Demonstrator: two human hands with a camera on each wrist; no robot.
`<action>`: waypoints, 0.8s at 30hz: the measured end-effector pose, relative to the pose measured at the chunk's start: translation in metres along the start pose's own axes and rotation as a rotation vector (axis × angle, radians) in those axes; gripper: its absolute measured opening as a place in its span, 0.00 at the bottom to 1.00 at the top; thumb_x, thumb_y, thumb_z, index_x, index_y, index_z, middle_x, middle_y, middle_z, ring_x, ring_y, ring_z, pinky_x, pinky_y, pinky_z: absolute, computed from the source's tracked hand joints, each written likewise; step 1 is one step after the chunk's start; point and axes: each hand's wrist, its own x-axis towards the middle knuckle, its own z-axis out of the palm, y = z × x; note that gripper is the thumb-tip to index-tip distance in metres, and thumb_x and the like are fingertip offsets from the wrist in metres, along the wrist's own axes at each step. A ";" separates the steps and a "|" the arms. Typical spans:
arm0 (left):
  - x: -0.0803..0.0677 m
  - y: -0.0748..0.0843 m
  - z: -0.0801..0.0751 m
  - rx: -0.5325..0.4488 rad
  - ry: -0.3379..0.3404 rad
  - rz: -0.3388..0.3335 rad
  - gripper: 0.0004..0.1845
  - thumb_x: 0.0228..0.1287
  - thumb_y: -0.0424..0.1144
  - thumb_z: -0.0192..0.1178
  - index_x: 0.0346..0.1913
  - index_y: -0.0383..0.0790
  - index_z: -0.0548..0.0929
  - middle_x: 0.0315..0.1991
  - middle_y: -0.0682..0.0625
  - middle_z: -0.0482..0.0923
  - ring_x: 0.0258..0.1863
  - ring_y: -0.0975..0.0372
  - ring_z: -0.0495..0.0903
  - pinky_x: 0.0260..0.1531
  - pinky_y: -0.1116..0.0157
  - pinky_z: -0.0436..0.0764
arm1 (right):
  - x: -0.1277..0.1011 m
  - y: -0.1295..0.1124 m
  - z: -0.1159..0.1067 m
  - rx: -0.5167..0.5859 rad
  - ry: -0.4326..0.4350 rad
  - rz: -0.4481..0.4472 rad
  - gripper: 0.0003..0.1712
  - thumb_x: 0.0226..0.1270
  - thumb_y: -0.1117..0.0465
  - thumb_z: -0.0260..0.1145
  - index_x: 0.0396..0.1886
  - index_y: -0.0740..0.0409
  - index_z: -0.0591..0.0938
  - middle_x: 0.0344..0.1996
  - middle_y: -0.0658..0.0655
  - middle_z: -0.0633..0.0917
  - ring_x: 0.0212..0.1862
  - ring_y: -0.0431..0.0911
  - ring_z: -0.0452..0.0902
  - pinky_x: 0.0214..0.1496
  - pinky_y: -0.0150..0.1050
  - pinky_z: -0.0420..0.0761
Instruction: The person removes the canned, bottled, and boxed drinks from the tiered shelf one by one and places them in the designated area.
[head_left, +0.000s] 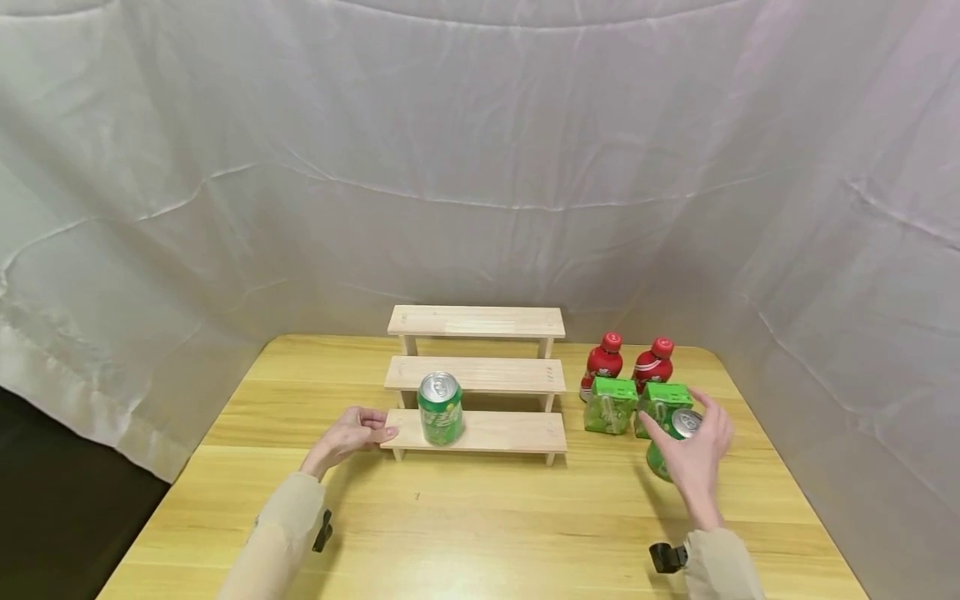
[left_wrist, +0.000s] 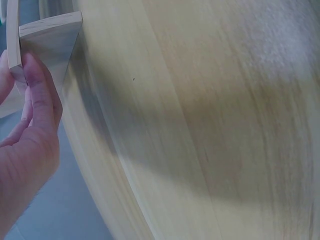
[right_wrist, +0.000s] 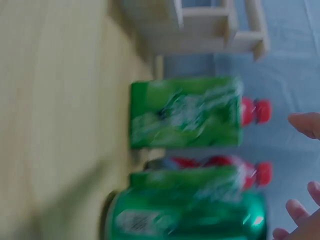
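A three-tier wooden shelf stands mid-table. A green can stands upright on its lowest board. My left hand pinches the left end of that board; in the left wrist view fingers lie on both sides of the thin board end. My right hand is spread around a second green can on the table to the right of the shelf. In the blurred right wrist view its fingertips stand apart from the can.
Two green cartons stand just behind the second can, with two red bottles behind them. White cloth walls surround the wooden table. The table's right edge is near the right hand.
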 end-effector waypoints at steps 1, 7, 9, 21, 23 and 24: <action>0.000 0.000 0.000 0.001 -0.005 0.006 0.27 0.67 0.34 0.64 0.61 0.16 0.69 0.44 0.43 0.80 0.36 0.63 0.79 0.43 0.64 0.83 | 0.001 -0.005 0.003 0.009 -0.012 -0.016 0.44 0.50 0.63 0.79 0.67 0.64 0.69 0.62 0.70 0.69 0.66 0.64 0.58 0.68 0.62 0.55; 0.000 0.001 -0.002 0.007 -0.016 0.015 0.28 0.68 0.34 0.64 0.61 0.15 0.69 0.45 0.42 0.80 0.36 0.64 0.79 0.43 0.63 0.83 | 0.002 -0.037 0.023 0.075 -0.144 -0.058 0.44 0.52 0.61 0.79 0.67 0.64 0.68 0.65 0.68 0.69 0.69 0.63 0.60 0.71 0.65 0.60; 0.001 0.000 -0.002 0.002 -0.020 0.018 0.29 0.67 0.35 0.65 0.61 0.16 0.69 0.44 0.43 0.80 0.36 0.64 0.79 0.43 0.64 0.83 | 0.000 -0.047 0.032 0.095 -0.196 -0.063 0.45 0.52 0.61 0.80 0.68 0.64 0.68 0.66 0.67 0.69 0.69 0.62 0.62 0.73 0.65 0.61; 0.000 0.000 -0.001 -0.011 -0.010 0.004 0.28 0.67 0.33 0.64 0.60 0.15 0.69 0.44 0.42 0.80 0.37 0.63 0.80 0.46 0.62 0.85 | -0.031 -0.102 0.098 0.227 -0.541 -0.102 0.48 0.53 0.58 0.80 0.71 0.61 0.66 0.68 0.66 0.71 0.69 0.61 0.66 0.72 0.59 0.68; -0.002 0.002 -0.001 -0.004 -0.011 0.003 0.28 0.67 0.34 0.64 0.61 0.15 0.69 0.44 0.42 0.80 0.37 0.63 0.80 0.46 0.61 0.84 | -0.036 -0.110 0.108 0.238 -0.577 -0.105 0.48 0.53 0.58 0.80 0.71 0.61 0.67 0.68 0.66 0.72 0.69 0.60 0.67 0.72 0.59 0.70; -0.002 0.002 -0.001 -0.002 -0.008 0.000 0.28 0.67 0.34 0.64 0.61 0.16 0.69 0.44 0.42 0.80 0.37 0.63 0.80 0.46 0.61 0.84 | -0.039 -0.113 0.113 0.245 -0.595 -0.109 0.48 0.52 0.58 0.80 0.71 0.60 0.67 0.68 0.65 0.72 0.69 0.59 0.67 0.72 0.59 0.70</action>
